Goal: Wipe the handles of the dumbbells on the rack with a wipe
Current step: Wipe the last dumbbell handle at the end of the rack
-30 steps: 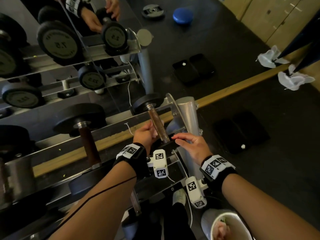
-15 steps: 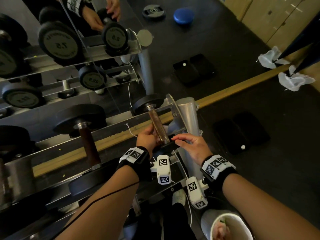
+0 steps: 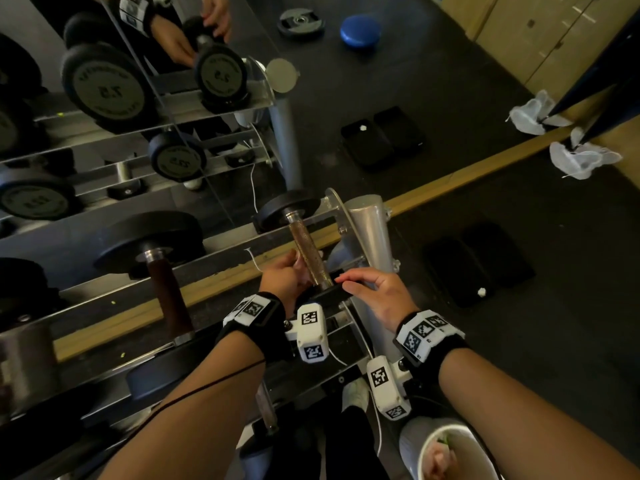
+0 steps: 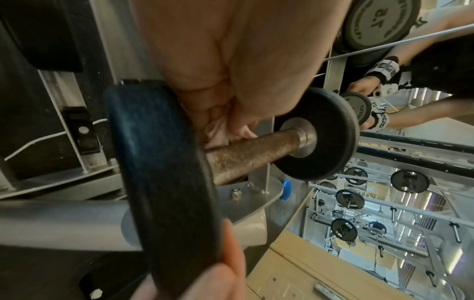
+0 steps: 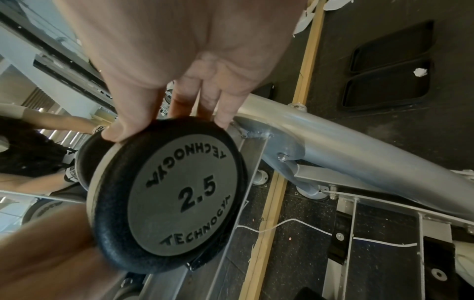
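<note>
The near end plate point(image 5: 179, 203) of the small dumbbell, filling the centre of the right wrist view, carries a grey disc with raised black lettering: "2.5" in the middle, "TECHNOGYM" curved along the lower edge and the same word curved, upside down, along the top; the last letter of each is partly cut by the rim.

In the head view, upper left of the frame, the mirror shows reversed numbers on grey end discs: a mirrored "2.5" on a small dumbbell plate point(image 3: 218, 76) and one on a lower plate point(image 3: 178, 161). The larger plate point(image 3: 107, 88) beside them bears a mirrored number ending in ".5"; its ring text is too small to read.

Black-and-white square coded markers sit on the wristbands point(image 3: 424, 332) and camera housings point(image 3: 310, 332).
</note>
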Motion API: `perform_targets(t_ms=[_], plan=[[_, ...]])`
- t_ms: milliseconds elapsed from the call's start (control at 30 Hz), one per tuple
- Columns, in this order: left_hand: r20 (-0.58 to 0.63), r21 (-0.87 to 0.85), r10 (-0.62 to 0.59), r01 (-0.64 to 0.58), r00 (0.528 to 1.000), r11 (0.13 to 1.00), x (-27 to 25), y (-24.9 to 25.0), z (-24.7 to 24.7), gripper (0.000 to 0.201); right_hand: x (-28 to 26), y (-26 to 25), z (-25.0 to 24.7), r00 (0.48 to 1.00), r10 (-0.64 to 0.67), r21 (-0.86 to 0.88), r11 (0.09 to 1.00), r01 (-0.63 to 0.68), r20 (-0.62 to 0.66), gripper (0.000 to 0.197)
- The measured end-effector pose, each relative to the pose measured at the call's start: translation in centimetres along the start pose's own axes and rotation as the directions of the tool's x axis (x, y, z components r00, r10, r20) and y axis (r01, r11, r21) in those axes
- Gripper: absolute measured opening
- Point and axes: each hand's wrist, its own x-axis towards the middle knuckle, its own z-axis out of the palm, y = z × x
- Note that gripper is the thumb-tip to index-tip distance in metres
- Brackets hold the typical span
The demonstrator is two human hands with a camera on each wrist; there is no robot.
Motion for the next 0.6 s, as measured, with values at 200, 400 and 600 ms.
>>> perform_targets(t_ms=[200, 400, 600], plan=[[0.064, -0.019, -0.051, 0.053, 0.997, 0.998, -0.4, -0.2, -1.2, 0.033, -0.1, 0.2, 0.0, 1.000, -0.012, 0.005, 1.000, 0.012, -0.006, 0.020], [-0.035, -0.114, -0.013, 0.009, 0.999, 0.993, 0.0, 1.3, -1.6, 0.025, 0.1, 0.5, 0.0, 1.000, 0.002, -0.001, 1.000, -0.002, 0.005, 0.022], [-0.006, -0.071, -0.002, 0.002, 1.000, 0.997, -0.1, 1.9, -0.3, 0.026, 0.1, 0.7, 0.2, 1.000, -0.016, 0.008, 1.000, 0.016, -0.008, 0.025]])
